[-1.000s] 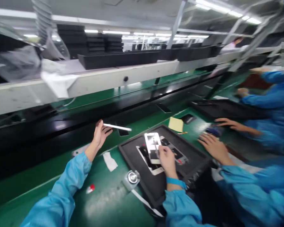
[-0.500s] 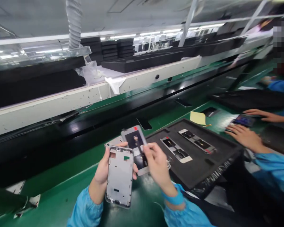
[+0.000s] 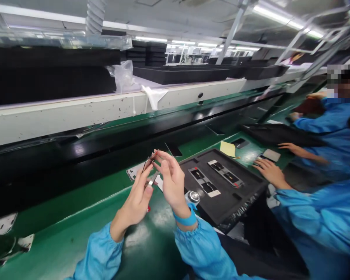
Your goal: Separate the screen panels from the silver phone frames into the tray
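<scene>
Between my two hands a thin dark phone screen [image 3: 148, 160] is tilted almost edge-on, with its face mostly hidden. My left hand [image 3: 135, 202] is closed around its lower part, thumb toward me. My right hand [image 3: 172, 179], with a blue wrist band, pinches its upper right edge, where a reddish bit shows. A narrow shiny metallic piece [image 3: 153, 178] sticks out by my left thumb; its kind is unclear. Behind my hands a pale perforated phone plate [image 3: 132, 172] lies on the green bench. The grey phone frame cannot be made out.
Right of my hands, a black foam tray [image 3: 233, 198] holds two phone screens [image 3: 204, 182]. A round silver-topped container [image 3: 193, 196] stands beside it. Yellow paper [image 3: 227, 149] lies behind. Co-workers' hands [image 3: 270, 173] are at the right. A white ledge [image 3: 99, 111] crosses the back.
The grey phone frame that faced me in my left hand no longer shows. The screen has turned edge-on, and my hands have come together. The camera view has shifted.
</scene>
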Motion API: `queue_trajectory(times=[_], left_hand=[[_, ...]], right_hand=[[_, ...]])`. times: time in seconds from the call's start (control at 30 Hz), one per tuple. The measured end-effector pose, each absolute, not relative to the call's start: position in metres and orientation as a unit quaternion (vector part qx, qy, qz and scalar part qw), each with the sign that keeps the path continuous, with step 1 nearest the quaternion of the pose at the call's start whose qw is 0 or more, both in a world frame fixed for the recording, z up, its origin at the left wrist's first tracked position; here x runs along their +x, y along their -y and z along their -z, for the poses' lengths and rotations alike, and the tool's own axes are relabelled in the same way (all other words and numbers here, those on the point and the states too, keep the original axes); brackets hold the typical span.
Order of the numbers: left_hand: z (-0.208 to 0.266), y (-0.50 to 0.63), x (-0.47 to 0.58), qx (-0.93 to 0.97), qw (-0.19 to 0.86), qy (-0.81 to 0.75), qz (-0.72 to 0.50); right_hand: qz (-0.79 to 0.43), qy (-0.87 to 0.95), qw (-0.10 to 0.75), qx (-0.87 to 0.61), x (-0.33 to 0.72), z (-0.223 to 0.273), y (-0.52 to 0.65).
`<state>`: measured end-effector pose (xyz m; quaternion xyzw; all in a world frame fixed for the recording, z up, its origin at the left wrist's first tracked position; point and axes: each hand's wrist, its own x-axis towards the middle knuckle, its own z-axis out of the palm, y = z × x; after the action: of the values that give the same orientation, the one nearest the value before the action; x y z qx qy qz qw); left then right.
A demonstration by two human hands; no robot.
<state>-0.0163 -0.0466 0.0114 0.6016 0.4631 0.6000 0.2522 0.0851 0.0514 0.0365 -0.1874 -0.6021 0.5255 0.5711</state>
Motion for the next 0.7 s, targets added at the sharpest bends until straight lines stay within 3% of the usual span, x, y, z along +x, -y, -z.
queue_trajectory(times=[0.07,0.2,0.37,0.47,0.57,0.7], left_hand=[[-0.008,0.046,-0.018,0.667,0.175,-0.487,-0.536],[-0.004,0.045,-0.022,0.726,0.133,-0.479,-0.475],[-0.001,0.036,-0.038,0.690,0.126,-0.489,-0.519],[-0.002,0.034,-0.055,0.578,0.147,-0.512,-0.618],[-0.006,0.036,-0.064,0.448,0.209,-0.476,-0.727],[-0.014,0.037,-0.062,0.360,0.291,-0.413,-0.785]], right_hand=[[-0.537,0.566,0.596,-0.191,0.080,-0.036,-0.053],[-0.526,0.536,0.632,-0.189,0.083,-0.033,-0.062],[-0.464,0.606,0.612,-0.209,0.106,-0.010,-0.064],[-0.439,0.700,0.507,-0.247,0.119,0.034,-0.057],[-0.442,0.797,0.297,-0.286,0.123,0.091,-0.049],[-0.434,0.820,0.218,-0.304,0.121,0.139,-0.043]])
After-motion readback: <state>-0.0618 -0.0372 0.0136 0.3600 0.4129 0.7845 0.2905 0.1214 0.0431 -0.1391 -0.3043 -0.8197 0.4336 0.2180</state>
